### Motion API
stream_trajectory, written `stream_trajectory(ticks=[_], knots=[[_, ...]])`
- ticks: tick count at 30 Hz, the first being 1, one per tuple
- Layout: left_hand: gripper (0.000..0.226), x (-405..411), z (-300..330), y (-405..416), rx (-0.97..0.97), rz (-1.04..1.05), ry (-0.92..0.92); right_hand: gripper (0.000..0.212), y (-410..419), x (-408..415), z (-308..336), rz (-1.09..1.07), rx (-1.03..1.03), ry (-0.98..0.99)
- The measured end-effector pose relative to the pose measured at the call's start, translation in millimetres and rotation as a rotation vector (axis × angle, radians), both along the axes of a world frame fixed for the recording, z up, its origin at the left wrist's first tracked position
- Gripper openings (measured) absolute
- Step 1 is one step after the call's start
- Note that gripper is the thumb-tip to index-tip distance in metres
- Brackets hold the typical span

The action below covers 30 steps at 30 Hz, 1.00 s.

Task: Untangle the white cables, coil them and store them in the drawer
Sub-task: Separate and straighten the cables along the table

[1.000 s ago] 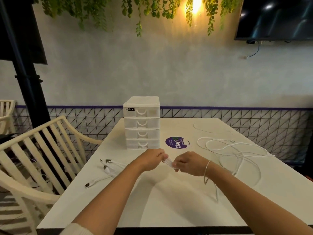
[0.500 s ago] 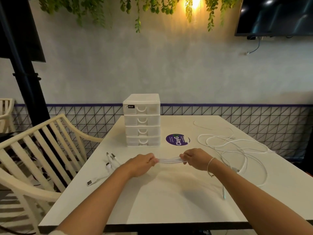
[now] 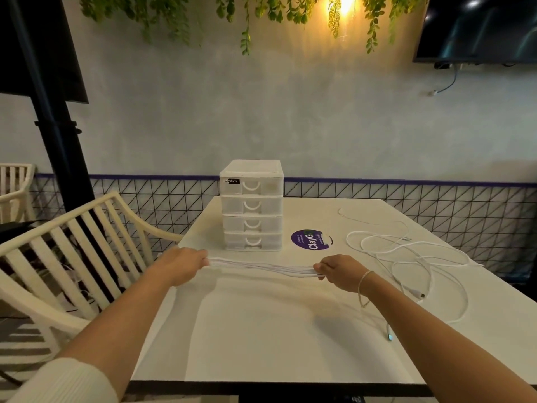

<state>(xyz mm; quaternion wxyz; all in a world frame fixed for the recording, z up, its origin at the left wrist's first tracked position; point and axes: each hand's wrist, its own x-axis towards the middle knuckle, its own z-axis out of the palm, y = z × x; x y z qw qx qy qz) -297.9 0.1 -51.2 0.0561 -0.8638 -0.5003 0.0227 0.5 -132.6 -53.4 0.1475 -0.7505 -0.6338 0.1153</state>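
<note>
White square tabletop (image 3: 276,330): folded bundle of white cable strands (image 3: 261,267) pinched taut between left hand (image 3: 181,264) and right hand (image 3: 340,271). Tangled loose white cables (image 3: 412,257) lying right, uncoiled. Four-drawer translucent plastic cabinet (image 3: 251,205) closed; nothing visibly stored.

Grey plaster wall (image 3: 290,112), hanging greenery (image 3: 247,13), warm lamp (image 3: 345,4), wall-mounted TV (image 3: 479,27), cream slatted chair (image 3: 72,251), white table (image 3: 276,330).

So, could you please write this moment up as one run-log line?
left hand grips cable bundle | right hand grips other end | bundle stretched above table | loose cables right | drawer unit shut
</note>
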Motion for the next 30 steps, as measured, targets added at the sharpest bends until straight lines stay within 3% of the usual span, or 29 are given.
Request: stream_trajectory(ticks=[5, 8, 10, 13, 15, 18, 22, 27, 30], knots=[[0.032, 3.3, -11.0, 4.5, 0.105, 0.088, 0.287, 0.036, 7.0, -13.3, -11.0, 0.040, -0.007, -0.023], [0.039, 16.9, -14.1, -1.5, 0.038, 0.144, 0.341, 0.036, 9.7, -15.2, -14.7, 0.036, -0.011, -0.031], [0.044, 38.3, -9.4, -9.8, -0.078, 0.087, 0.188, 0.035, 10.4, -14.2, -14.4, 0.034, -0.016, -0.025], [0.041, 89.1, -2.0, -32.2, -0.245, -0.096, -0.253, 0.035, 10.1, -16.9, -12.4, 0.050, -0.017, -0.029], [0.035, 124.0, -3.8, -51.7, -0.323, -0.200, -0.443, 0.035, 9.4, -21.2, -10.9, 0.062, -0.027, -0.043], [0.034, 154.6, -14.0, -71.2, -0.371, -0.237, -0.501, 0.033, 9.1, -19.1, -13.0, 0.055, -0.030, -0.043], [0.049, 160.1, -26.8, -80.4, -0.389, -0.231, -0.518, 0.026, 0.2, -10.0, -13.5, 0.077, -0.068, 0.010], [0.034, 153.2, -35.7, -79.6, -0.369, -0.220, -0.482, 0.028, -9.0, 5.5, -7.8, 0.029, -0.136, 0.279], [0.037, 152.1, -43.9, -79.6, -0.425, -0.204, -0.560, 0.035, -10.9, 13.1, -8.6, 0.014, -0.127, 0.235]])
